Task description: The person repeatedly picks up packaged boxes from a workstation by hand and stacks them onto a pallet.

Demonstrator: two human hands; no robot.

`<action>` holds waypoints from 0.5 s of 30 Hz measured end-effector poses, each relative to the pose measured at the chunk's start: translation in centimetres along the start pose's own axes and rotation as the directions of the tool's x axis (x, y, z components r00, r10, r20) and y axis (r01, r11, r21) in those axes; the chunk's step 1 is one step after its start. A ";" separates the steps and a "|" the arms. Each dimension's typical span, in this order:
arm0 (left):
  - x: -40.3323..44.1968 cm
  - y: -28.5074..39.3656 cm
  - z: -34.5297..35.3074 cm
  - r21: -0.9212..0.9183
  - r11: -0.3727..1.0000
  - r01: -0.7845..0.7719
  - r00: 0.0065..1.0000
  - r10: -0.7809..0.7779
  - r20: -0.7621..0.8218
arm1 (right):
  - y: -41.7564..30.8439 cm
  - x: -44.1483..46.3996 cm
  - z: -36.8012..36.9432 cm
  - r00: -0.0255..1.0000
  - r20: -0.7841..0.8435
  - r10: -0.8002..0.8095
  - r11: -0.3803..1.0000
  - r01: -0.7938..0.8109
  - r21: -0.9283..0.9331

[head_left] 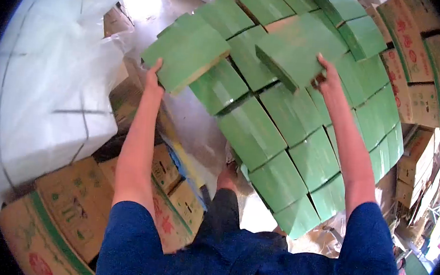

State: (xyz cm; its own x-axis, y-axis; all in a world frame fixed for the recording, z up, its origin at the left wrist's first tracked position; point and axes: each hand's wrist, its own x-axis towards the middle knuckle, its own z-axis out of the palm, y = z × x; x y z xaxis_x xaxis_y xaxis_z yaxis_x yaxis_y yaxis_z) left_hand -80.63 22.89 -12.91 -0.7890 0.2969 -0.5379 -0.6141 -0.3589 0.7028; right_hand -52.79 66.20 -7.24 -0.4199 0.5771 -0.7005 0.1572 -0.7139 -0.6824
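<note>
My left hand [154, 78] grips the lower left corner of a green carton [188, 51], thumb on its edge and the other fingers mostly hidden. My right hand [328, 78] holds the right side of another green carton [304, 45], which is tilted, its near edge raised above its neighbours. Both cartons are over a large stack of similar green cartons [290, 115] with shiny tape on their faces. Whether the left carton rests on the stack or is lifted, I cannot tell.
White plastic-wrapped goods [51, 91] stand on the left. Printed brown cartons [70, 203] lie at the lower left, and more brown cartons [408, 44] are piled behind the green stack on the right. Pale floor [205, 131] shows between the stacks.
</note>
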 end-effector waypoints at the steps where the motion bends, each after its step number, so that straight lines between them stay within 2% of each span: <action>1: 1.9 1.4 0.0 0.009 1.000 -0.010 1.000 0.010 -0.027 | -0.7 1.9 3.7 0.995 0.084 -0.053 0.998 0.055 -0.016; 3: 6.0 2.4 -1.1 0.006 1.000 -0.003 0.999 0.003 -0.055 | -1.9 6.6 10.6 0.972 0.208 -0.114 0.991 0.127 -0.051; 5: 10.3 2.8 -2.7 0.070 0.994 -0.082 0.995 0.078 0.067 | -2.4 10.4 16.3 0.959 0.251 -0.131 0.990 0.141 -0.021; 6: 12.0 2.7 -3.4 0.102 0.988 -0.116 0.991 0.109 0.075 | -2.4 14.5 18.8 0.948 0.303 -0.096 0.994 0.105 -0.014; 7: 13.2 2.3 -4.0 0.096 0.989 -0.111 0.992 0.105 0.071 | -1.7 17.7 20.5 0.933 0.354 -0.059 0.998 0.067 -0.009; 9: 15.3 1.9 -5.0 0.105 0.992 -0.070 0.997 0.072 -0.017 | 0.6 19.2 24.2 0.883 0.450 -0.136 0.990 0.138 0.029; 10: 15.6 2.1 -4.6 0.107 0.992 -0.065 0.998 0.067 -0.020 | 2.5 26.3 25.7 0.873 0.480 -0.087 0.986 0.007 0.165; 12: 15.1 2.3 -3.5 0.193 0.980 -0.048 0.999 0.051 -0.014 | 6.1 27.8 27.7 0.947 0.307 -0.096 0.993 0.069 0.098; 14: 15.4 1.9 -1.9 0.180 0.983 -0.040 0.998 0.047 -0.035 | 8.4 28.9 28.4 0.965 0.238 -0.113 0.993 0.104 0.051; 15: 15.6 1.7 -1.6 0.171 0.985 -0.041 0.998 0.049 -0.047 | 8.1 25.6 28.7 0.982 0.085 -0.168 0.986 0.166 0.021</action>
State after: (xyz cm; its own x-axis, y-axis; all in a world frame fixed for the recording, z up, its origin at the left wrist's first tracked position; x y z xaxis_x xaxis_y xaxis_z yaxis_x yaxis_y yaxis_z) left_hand -93.99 25.53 -20.87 -0.8182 0.2367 -0.5239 -0.5699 -0.2145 0.7932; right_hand -87.89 63.83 -24.71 -0.5151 0.6525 -0.5558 0.0665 -0.6161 -0.7849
